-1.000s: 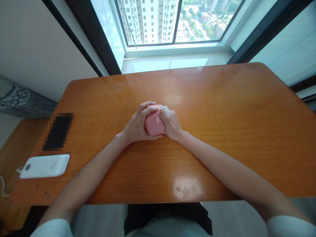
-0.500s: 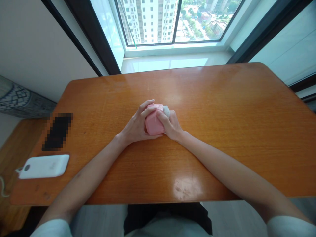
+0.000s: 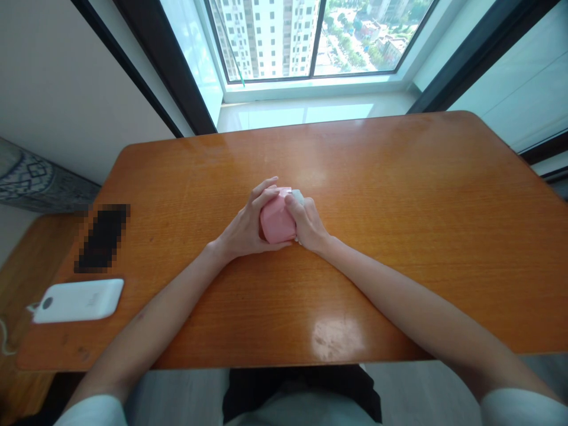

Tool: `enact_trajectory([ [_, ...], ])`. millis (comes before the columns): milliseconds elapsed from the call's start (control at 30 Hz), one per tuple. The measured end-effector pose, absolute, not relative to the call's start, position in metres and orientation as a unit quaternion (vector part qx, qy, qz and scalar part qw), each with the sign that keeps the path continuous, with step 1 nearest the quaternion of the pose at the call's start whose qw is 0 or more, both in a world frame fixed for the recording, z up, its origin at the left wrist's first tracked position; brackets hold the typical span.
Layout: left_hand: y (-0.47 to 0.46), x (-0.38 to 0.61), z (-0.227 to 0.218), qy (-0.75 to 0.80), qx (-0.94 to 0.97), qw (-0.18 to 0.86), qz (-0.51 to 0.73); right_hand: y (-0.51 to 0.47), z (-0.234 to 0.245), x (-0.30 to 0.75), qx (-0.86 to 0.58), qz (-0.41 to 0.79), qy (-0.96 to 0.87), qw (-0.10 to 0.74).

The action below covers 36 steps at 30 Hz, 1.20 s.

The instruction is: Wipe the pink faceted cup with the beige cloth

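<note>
Pink object (image 3: 277, 219) clasped on the table (image 3: 399, 177)
Left hand (image 3: 242, 228) and right hand (image 3: 308, 225) grip it from either side; a pale piece (image 3: 298, 197) behind is hard to make out.

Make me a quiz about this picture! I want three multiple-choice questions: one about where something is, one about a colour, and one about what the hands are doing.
1. Where is the white rounded rectangular gadget?
A. On the window sill
B. On the orange wooden table, near its left end
C. Under the table

2. What colour is the rounded object between the hands?
A. Green
B. Blue
C. Pink

3. What are the left hand and right hand doing?
A. Both curled around that object
B. Lying flat and apart
C. Only one touches it

Answers:
1. B, it lies on the tabletop by the near left corner.
2. C, pink shows between the fingers.
3. A, fingers of both hands wrap it.
</note>
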State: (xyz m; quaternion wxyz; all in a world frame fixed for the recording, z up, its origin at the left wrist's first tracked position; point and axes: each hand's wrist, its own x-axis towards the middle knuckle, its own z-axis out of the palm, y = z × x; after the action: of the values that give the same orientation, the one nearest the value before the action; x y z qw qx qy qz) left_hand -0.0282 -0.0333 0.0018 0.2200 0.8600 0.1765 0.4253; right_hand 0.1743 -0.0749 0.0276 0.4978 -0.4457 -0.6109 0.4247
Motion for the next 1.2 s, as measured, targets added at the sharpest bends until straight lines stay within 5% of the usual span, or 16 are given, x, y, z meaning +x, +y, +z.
enact_trajectory([
  [300, -0.042, -0.03, 0.004, 0.248, 0.809, 0.361, 0.391, -0.08, 0.025, 0.175, -0.369, 0.306, -0.718, 0.506],
  [633, -0.033, -0.035, 0.0, 0.222, 0.884, 0.146, 0.385, -0.075, 0.026, 0.177, -0.446, 0.447, -0.591, 0.502],
  [833, -0.039, -0.034, 0.011, 0.237, 0.847, 0.27, 0.393, -0.078, 0.024, 0.179, -0.376, 0.341, -0.698, 0.505],
  [967, -0.035, -0.037, 0.007, 0.247, 0.833, 0.345, 0.355, -0.077, 0.025, 0.179, -0.396, 0.374, -0.675, 0.497],
  [1200, -0.032, -0.035, -0.003, 0.204, 0.89, 0.14, 0.383, -0.072, 0.023, 0.177, -0.446, 0.459, -0.581, 0.504],
])
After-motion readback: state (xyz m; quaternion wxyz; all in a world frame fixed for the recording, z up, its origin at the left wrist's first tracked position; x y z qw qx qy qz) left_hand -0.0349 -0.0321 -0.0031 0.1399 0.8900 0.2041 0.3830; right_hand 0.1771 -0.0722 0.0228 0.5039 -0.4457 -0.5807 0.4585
